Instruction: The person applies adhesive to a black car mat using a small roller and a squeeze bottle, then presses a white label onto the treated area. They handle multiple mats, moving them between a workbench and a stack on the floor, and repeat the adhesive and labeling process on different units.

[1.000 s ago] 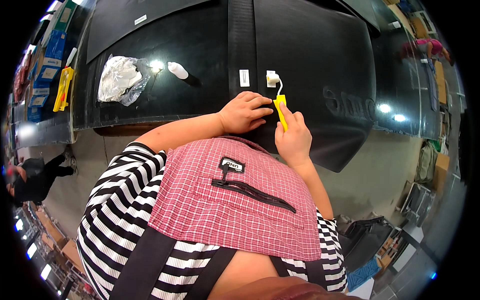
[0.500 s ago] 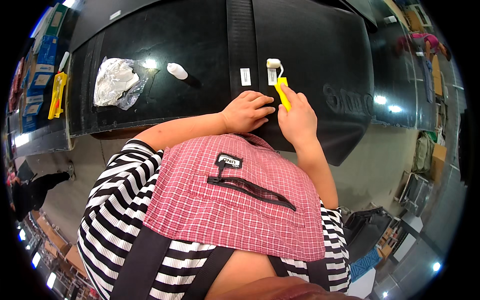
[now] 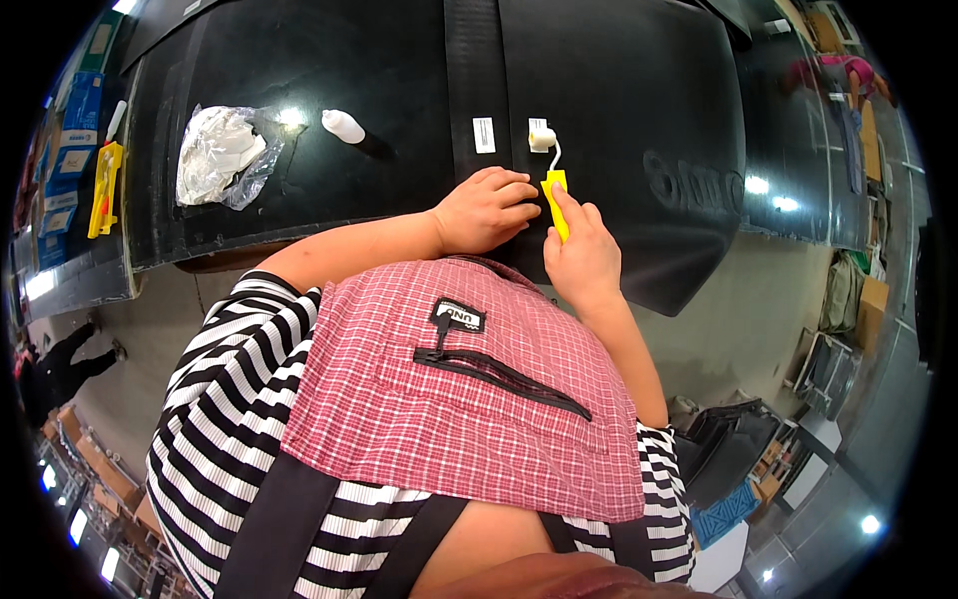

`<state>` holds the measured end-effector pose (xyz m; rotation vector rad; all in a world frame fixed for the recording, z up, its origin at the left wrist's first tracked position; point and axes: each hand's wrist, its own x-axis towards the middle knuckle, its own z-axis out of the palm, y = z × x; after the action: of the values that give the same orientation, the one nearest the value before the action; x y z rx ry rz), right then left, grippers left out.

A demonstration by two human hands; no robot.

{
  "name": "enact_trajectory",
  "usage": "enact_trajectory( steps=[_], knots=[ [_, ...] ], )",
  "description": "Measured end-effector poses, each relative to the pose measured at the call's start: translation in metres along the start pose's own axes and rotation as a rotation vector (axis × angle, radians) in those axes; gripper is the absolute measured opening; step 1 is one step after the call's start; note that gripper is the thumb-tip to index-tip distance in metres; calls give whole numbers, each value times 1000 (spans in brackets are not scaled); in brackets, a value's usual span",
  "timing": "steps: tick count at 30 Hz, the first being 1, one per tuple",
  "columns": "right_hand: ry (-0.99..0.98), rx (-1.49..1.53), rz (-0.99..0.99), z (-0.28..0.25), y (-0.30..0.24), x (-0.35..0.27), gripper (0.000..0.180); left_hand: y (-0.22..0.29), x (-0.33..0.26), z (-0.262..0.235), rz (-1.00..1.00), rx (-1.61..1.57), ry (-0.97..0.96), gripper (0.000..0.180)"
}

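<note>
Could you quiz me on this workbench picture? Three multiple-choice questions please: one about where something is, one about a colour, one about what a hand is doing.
1. Where does the crumpled clear plastic bag lie?
A. On the black sheet, to the person's left
B. On the floor by the feet
C. Under the right hand

2. What colour is the handle of the small roller?
A. Red
B. Yellow
C. Green

3. What is the left hand doing?
A. Hanging in the air, off the sheet
B. Holding the white bottle
C. Resting on the black sheet beside the roller

Answers:
1. A, the bag sits on the black sheet far left of the hands.
2. B, the handle in the right hand is bright yellow, with a white roll at its tip.
3. C, the left hand lies flat on the sheet; the white bottle lies apart, untouched.
</note>
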<state>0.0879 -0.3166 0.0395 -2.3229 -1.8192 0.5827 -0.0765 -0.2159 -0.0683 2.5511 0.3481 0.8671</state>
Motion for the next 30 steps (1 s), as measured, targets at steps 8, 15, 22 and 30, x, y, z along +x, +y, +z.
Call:
enact_trajectory(
  steps=[8, 15, 22, 30],
  knots=[
    [-97, -52, 30, -13, -5, -17, 58, 3, 1, 1, -21, 6, -8, 24],
    [19, 3, -21, -20, 1, -23, 55, 6, 2, -1, -22, 43, -4, 21],
    [81, 17, -86, -15, 5, -3, 53, 8, 1, 0, -38, 52, -18, 21],
    [70, -8, -60, -7, 1, 32, 53, 10, -1, 1, -59, 45, -15, 20]
  ],
)
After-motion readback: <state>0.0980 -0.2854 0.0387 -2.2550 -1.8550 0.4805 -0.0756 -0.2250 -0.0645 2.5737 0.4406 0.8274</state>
